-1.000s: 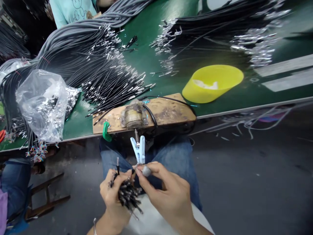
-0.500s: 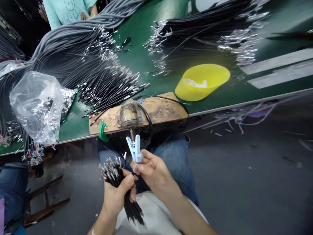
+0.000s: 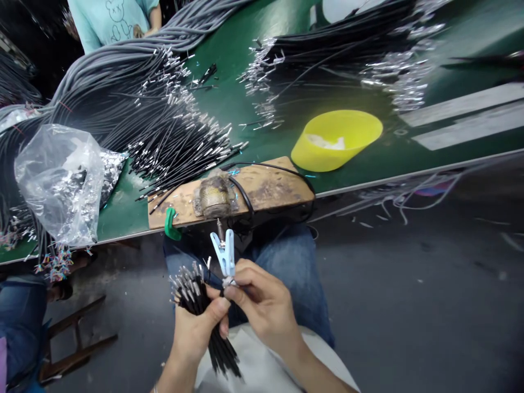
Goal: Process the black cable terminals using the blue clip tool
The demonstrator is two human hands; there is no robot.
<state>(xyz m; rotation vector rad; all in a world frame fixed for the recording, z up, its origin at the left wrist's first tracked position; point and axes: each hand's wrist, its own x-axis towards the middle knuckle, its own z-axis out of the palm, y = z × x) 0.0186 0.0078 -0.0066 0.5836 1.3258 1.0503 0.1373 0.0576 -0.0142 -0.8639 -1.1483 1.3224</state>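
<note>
My left hand (image 3: pixel 196 330) grips a bundle of black wires (image 3: pixel 200 305) with silver metal tips, the tips pointing up and left over my lap. My right hand (image 3: pixel 262 300) pinches one small wire end between thumb and forefinger, right at the foot of a pale blue clip (image 3: pixel 223 252). The clip hangs from a metal pin below a wooden block (image 3: pixel 270 188) that carries a worn metal fixture (image 3: pixel 215 195) and sits on the edge of the green table (image 3: pixel 229 98). A black cable loops over the block.
Large piles of grey and black tipped wires (image 3: pixel 164 120) cover the table. A clear plastic bag (image 3: pixel 61 180) lies at the left, a yellow bowl (image 3: pixel 338 139) at the right. A green clamp (image 3: pixel 171 222) holds the block. A person in a teal shirt (image 3: pixel 110 19) sits across. A wooden stool (image 3: pixel 73 338) stands lower left.
My left hand turned the bundle so its tips fan upward. My right hand rose to the clip, then drew slightly back down, pinching a wire end. The view drifted left.
</note>
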